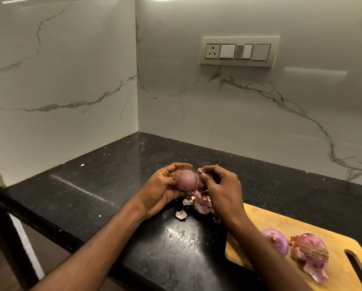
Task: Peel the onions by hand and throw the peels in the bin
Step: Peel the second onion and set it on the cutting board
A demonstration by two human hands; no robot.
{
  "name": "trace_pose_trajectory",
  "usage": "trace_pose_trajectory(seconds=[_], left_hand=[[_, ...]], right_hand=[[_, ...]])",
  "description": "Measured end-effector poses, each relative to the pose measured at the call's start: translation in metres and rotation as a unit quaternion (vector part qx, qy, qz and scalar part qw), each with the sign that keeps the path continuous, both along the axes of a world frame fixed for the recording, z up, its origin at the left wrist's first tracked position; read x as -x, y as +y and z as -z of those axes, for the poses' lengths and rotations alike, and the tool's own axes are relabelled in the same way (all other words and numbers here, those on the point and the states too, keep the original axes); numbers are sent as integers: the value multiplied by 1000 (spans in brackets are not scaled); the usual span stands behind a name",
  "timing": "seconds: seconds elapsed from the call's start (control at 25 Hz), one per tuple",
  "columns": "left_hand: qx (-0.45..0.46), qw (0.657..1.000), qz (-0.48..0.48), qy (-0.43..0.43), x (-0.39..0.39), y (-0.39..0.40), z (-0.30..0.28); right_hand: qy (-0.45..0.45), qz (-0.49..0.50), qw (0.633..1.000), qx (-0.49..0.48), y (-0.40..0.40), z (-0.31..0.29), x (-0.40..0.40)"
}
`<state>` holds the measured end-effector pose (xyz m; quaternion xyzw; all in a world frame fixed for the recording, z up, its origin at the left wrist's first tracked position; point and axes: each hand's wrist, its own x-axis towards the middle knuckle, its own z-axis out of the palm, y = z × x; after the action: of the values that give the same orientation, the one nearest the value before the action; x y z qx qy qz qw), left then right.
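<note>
While cupped, onion (188, 180) in left hand (161, 190).

Both of my forearms reach in from the bottom edge and converge toward the middle, bare to the elbow. My left hand (162, 189) is turned palm inward, its fingers (177, 165) curled over the top and the thumb wrapped in from below, cupping the onion (188, 180) it holds above the table. My right hand (224, 191) sits just beside it, back of the hand facing me, wrist bent slightly down. Its thumb and forefinger are pinched together on a scrap of peel (200, 170) at the onion's upper right side, the other fingers loosely curled beneath.
</note>
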<state>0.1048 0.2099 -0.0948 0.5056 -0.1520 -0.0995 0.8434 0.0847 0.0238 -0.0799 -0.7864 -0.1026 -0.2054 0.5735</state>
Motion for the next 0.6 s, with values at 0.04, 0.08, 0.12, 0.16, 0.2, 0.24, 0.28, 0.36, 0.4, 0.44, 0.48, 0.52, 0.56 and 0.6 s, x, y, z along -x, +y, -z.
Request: trace_pose_trajectory(seconds=[0.04, 0.08, 0.12, 0.16, 0.2, 0.24, 0.28, 0.36, 0.4, 0.44, 0.48, 0.52, 0.56, 0.6], left_hand=[[6, 1000, -1, -2, 0, 0, 0], [11, 1000, -3, -5, 0, -1, -1], [11, 1000, -8, -6, 0, -1, -2], [10, 1000, -12, -6, 1, -2, -3], [8, 1000, -14, -4, 1, -2, -3], [5, 1000, -9, -4, 1, -2, -3], [1, 1000, -3, -7, 0, -1, -2], [-16, 1000, 5, -20, -2, 0, 0], [-27, 999, 4, -27, -2, 0, 1], [-35, 999, 0, -32, -2, 0, 1], [-41, 999, -2, -34, -1, -1, 0], [-46, 998, -4, -36, 0, -2, 0], [-51, 998, -5, -39, 1, -3, 0], [-57, 998, -7, -41, 1, -3, 0]], right_hand=[[-22, 17, 999, 28, 1, 1, 0], [-45, 32, 997, 56, 1, 1, 1], [-73, 38, 993, 85, 2, 1, 2], [-104, 33, 988, 109, 2, -1, 2], [-129, 15, 983, 128, 1, -2, 2], [-143, -11, 979, 144, 0, -3, 2], [-147, -41, 975, 161, -1, -4, 3], [-146, -81, 966, 196, -3, -5, 3], [-148, -89, 962, 210, -4, -4, 4], [-151, -92, 959, 220, -4, -4, 5], [-155, -91, 958, 225, -4, -3, 6], [-161, -88, 956, 230, -3, -3, 6], [-166, -84, 953, 238, -2, -2, 6], [-169, -80, 951, 248, -1, -2, 5]])
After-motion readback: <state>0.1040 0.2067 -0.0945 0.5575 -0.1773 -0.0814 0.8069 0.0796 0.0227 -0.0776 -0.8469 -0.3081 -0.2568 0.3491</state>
